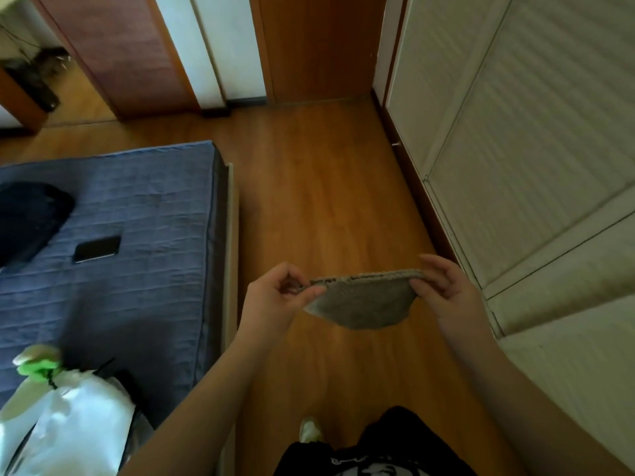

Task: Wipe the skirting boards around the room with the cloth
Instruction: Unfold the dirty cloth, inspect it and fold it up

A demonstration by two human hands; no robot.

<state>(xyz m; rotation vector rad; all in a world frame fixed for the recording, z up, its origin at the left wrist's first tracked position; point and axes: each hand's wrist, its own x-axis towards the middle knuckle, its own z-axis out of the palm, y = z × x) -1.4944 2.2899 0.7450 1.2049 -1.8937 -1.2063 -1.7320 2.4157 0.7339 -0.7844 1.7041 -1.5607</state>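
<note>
A grey folded cloth (364,302) hangs stretched between both hands above the wooden floor. My left hand (275,297) pinches its left corner and my right hand (446,290) pinches its right corner. A dark brown skirting board (417,190) runs along the base of the white louvred wardrobe on the right. Another dark skirting strip (245,101) sits under the white wall panel at the far end.
A bed with a blue cover (137,214) stands at the left, with a black phone (98,248), a dark garment (27,218) and a white plastic bag (68,417) on it. White louvred wardrobe doors (532,166) fill the right. A wooden door (319,46) is straight ahead.
</note>
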